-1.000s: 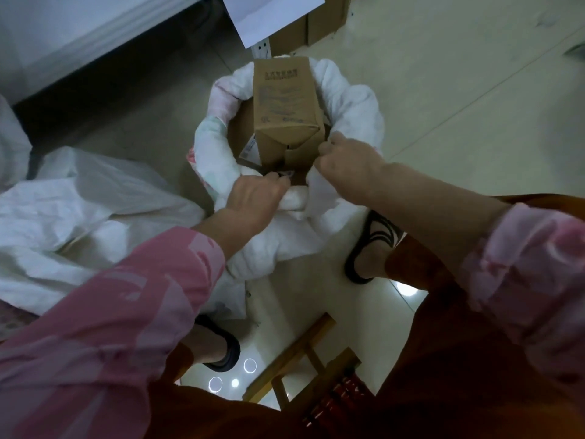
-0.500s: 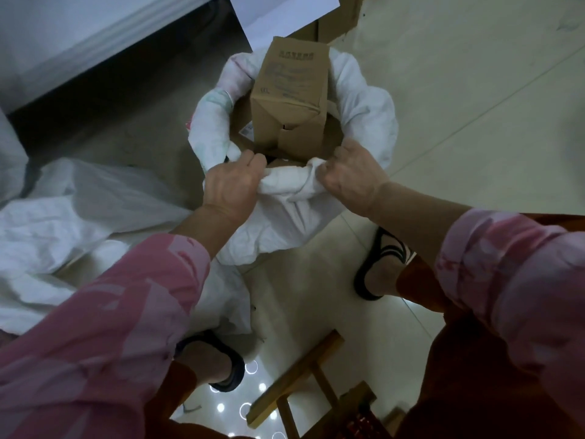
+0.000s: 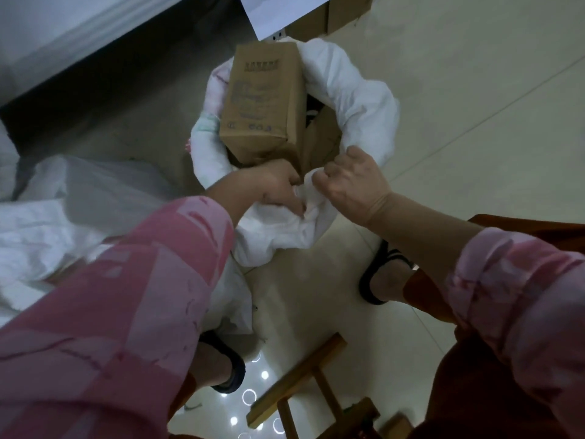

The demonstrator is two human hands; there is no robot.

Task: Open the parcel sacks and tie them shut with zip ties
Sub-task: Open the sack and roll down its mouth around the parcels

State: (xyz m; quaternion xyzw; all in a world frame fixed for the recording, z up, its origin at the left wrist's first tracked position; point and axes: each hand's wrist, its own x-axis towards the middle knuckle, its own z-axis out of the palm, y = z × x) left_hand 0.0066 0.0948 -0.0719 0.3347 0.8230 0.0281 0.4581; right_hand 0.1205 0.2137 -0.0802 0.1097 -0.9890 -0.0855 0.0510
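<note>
1. The sack (image 3: 357,99) stands on the floor (image 3: 474,90) just ahead of the person's feet, mouth up, its white rim rolled down into a thick ring around the load.
2. A box (image 3: 262,103) sticks up out of the mouth, leaning toward the far left of the rim; more cardboard shows beside it, deeper inside.
3. The left hand (image 3: 272,185) has its fingers curled round the near part of the rim, gripping bunched cloth. The right hand (image 3: 351,182) is just beside it, its fingers also curled and pinching the same bunched rim (the two hands nearly touch).
4. Handling, as a judgement: the sack looks like soft woven plastic, limp and creasing easily, probably a little slick, so a full fistful of gathered cloth should hold better than a fingertip pinch. The box looks stiff and fairly light; its corners may snag the cloth as the rim comes up.
5. Best hold, I judge: the rolled rim itself, taken at opposite sides, to unroll it upward past the box before gathering a neck.
6. The sack's long axis runs upright from floor to mouth; the box's long axis tilts away from the person, top end farthest.
7. No zip tie is visible here, so the tying step seems not yet begun.
8. A second sack (image 3: 63,217) lies crumpled on the floor to the left, and a wooden stool (image 3: 304,384) sits below between the knees.
</note>
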